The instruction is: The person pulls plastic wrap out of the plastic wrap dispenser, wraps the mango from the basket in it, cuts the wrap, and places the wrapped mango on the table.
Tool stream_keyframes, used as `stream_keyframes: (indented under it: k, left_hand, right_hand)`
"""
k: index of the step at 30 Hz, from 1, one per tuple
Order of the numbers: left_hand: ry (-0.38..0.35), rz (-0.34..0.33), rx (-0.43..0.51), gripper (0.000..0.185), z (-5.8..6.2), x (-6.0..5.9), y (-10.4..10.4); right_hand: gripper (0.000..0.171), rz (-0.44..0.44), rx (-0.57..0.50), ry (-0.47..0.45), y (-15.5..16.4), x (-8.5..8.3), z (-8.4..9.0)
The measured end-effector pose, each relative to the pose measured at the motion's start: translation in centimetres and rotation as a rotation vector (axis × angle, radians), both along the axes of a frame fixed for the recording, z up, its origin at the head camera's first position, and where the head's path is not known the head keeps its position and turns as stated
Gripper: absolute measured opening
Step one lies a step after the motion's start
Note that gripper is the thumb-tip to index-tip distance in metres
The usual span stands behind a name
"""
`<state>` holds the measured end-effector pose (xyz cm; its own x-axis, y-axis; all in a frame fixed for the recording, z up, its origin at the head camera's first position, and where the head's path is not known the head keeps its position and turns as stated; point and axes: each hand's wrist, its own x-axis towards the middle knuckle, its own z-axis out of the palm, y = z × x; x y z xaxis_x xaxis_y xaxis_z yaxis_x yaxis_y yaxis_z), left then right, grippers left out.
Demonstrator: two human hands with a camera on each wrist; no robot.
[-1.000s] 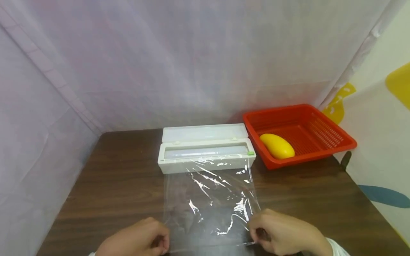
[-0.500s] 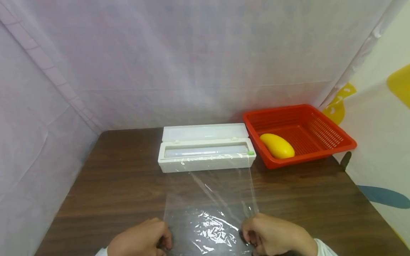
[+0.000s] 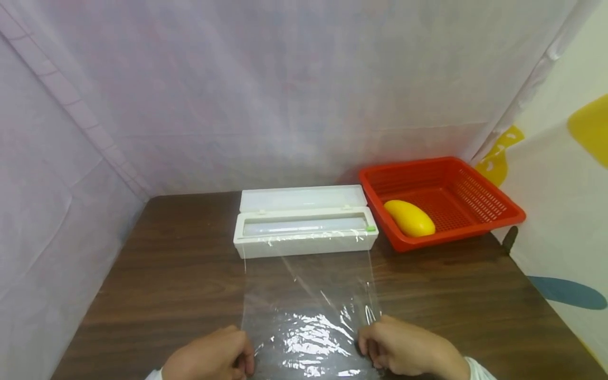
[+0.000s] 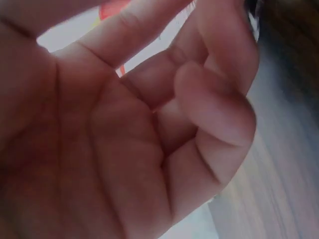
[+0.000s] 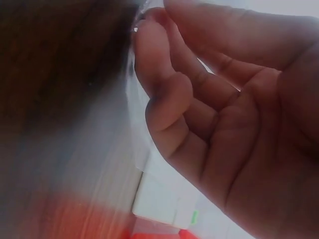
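A clear sheet of cling film (image 3: 309, 311) runs from the open white dispenser box (image 3: 304, 228) toward me over the brown table (image 3: 180, 274). My left hand (image 3: 214, 359) pinches the film's near left corner. At the near right corner my right hand (image 3: 404, 351) pinches the film too. The left wrist view shows curled fingers (image 4: 209, 99) close up. In the right wrist view, curled fingers (image 5: 164, 79) hold the film edge (image 5: 134, 114), with the white box (image 5: 164, 201) blurred behind.
A red plastic basket (image 3: 475, 211) stands at the back right and holds a yellow mango-shaped fruit (image 3: 409, 218). Pale fabric walls close off the back and left. A patterned curtain (image 3: 560, 174) hangs on the right.
Both hands drew slightly nearer to me and lower, and the film went from crumpled and loose to stretched flatter along the table. The right hand shifted a little left.
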<state>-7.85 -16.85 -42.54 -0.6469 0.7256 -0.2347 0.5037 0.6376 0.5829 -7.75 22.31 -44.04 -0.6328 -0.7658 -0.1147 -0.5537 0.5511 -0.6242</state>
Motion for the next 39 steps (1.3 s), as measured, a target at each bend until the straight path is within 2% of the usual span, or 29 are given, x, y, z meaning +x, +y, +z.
stream_keyframes:
  k: [5, 6, 9, 11, 13, 17, 19, 22, 25, 28, 32, 35, 39]
  left_hand:
    - [-0.068, -0.007, 0.017, 0.017, 0.0, 0.0, 0.0]
    - [-0.068, -0.010, 0.016, 0.016, 0.0, 0.0, -0.1]
    - [-0.016, -0.029, 0.011, 0.013, 0.1, 0.0, -0.1]
    - [0.019, -0.028, 0.006, 0.013, 0.2, 0.0, -0.2]
    - [0.027, -0.016, 0.006, 0.013, 0.4, 0.1, -0.2]
    - [0.021, 0.021, 0.019, 0.016, 0.7, 0.2, -0.3]
    - [0.025, 0.042, 0.014, 0.017, 0.8, 0.2, -0.4]
    - [0.028, 0.067, 0.001, 0.016, 0.8, 0.1, -0.5]
    - [0.013, 0.070, 0.012, 0.013, 0.8, 0.1, -0.4]
    - [0.009, 0.047, 0.043, 0.009, 0.5, 0.1, -0.3]
    - [-0.001, 0.009, 0.100, 0.006, -0.1, 0.1, -0.4]
    - [-0.003, 0.009, 0.132, 0.007, -0.6, 0.2, -0.4]
    - [0.021, 0.027, 0.148, 0.009, -1.1, 0.4, -0.6]
  right_hand:
    - [0.033, -0.009, 0.006, -0.046, -0.2, 0.1, 0.1]
    - [0.033, -0.018, 0.009, -0.075, -0.1, 0.0, 0.2]
    - [0.028, -0.024, 0.006, -0.055, 0.2, -0.3, 0.9]
    - [0.022, -0.038, 0.007, 0.010, 0.7, -0.7, 1.9]
    - [0.017, -0.050, -0.026, 0.123, 1.4, -1.4, 3.1]
    - [0.013, -0.147, -0.099, 0.273, 3.5, -3.6, 6.5]
    - [0.014, -0.226, -0.107, 0.345, 4.8, -5.1, 8.5]
    - [0.010, -0.372, -0.059, 0.461, 6.6, -7.8, 11.1]
    - [0.004, -0.495, -0.014, 0.519, 8.1, -10.8, 12.8]
    - [0.007, -0.574, 0.001, 0.513, 9.3, -13.8, 13.6]
    - [0.019, -0.633, 0.094, 0.427, 10.4, -17.0, 13.5]
    - [0.035, -0.639, 0.221, 0.338, 10.8, -18.9, 12.8]
    - [0.067, -0.620, 0.347, 0.221, 10.9, -20.5, 11.6]
